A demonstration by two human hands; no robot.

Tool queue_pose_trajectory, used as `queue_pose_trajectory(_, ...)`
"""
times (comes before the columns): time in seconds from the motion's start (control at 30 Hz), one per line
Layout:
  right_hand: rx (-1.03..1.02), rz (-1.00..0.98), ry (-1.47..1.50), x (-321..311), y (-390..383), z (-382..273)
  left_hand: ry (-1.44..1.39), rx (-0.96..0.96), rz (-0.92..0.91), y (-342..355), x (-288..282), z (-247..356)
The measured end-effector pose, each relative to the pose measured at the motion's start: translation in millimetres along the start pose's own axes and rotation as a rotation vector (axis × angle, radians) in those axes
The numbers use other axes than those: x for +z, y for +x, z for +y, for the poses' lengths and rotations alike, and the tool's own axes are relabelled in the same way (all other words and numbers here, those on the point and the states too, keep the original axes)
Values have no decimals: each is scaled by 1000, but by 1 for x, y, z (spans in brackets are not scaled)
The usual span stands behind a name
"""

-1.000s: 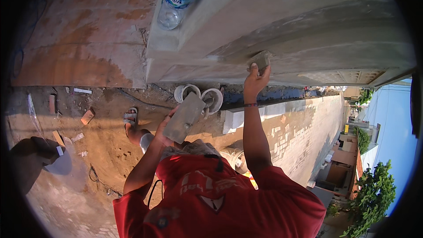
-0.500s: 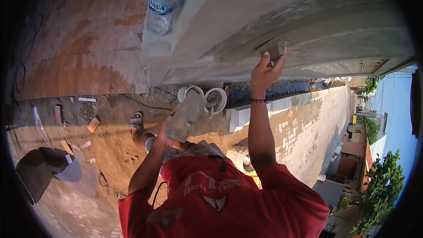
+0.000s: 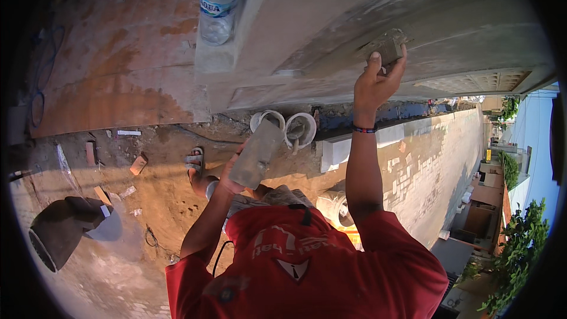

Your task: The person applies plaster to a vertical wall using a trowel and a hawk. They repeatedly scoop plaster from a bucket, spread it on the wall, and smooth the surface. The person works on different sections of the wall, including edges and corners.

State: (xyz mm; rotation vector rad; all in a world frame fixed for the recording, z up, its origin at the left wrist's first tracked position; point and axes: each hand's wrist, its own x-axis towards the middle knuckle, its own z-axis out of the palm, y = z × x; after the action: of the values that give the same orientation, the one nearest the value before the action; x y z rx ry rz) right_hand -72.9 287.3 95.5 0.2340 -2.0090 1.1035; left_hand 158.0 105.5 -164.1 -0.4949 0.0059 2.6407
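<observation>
My left hand [image 3: 233, 172] is closed on the side of a flat, rectangular grey board [image 3: 257, 153], held out in front of my body. Its fingers are mostly hidden behind the board. Higher up, my right hand [image 3: 378, 87] grips a small, block-shaped grey plastering float [image 3: 387, 48] between thumb and fingers. The float lies against the grey plastered wall [image 3: 331, 18], where darker, damp-looking streaks run alongside it.
On a ledge [image 3: 214, 62] stands a clear plastic bottle [image 3: 220, 9] with a blue cap. Two pale buckets, one a mortar bucket [image 3: 301, 131], sit below the wall near a trench. A dark round container [image 3: 62, 227] and brick pieces [image 3: 139, 163] lie on the sandy ground.
My right hand has slid the float along the wall, a little up and to the right. The left hand still holds the board, shifted slightly right with the view.
</observation>
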Motion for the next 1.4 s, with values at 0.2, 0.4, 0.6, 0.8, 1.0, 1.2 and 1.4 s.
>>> queue_pose_trajectory(0.2,194,-66,-126,37,-130,108,14,38,22,-10,-5,0)
queue_pose_trajectory(0.4,345,-62,31,4,-139,109,3,29,47,-19,-11,7)
queue_pose_trajectory(0.6,273,-15,157,20,-85,51,-64,-8,9,-21,-13,9)
queue_pose_trajectory(0.8,146,-61,-226,55,-173,146,-26,-57,20,-12,-13,7)
queue_pose_trajectory(1.0,367,-68,82,27,-147,101,6,9,51,-20,-4,8)
queue_pose_trajectory(1.2,284,-25,24,39,-98,79,93,73,85,-15,-10,2)
queue_pose_trajectory(1.4,464,-388,146,-16,-175,109,-54,141,24,-13,10,-5)
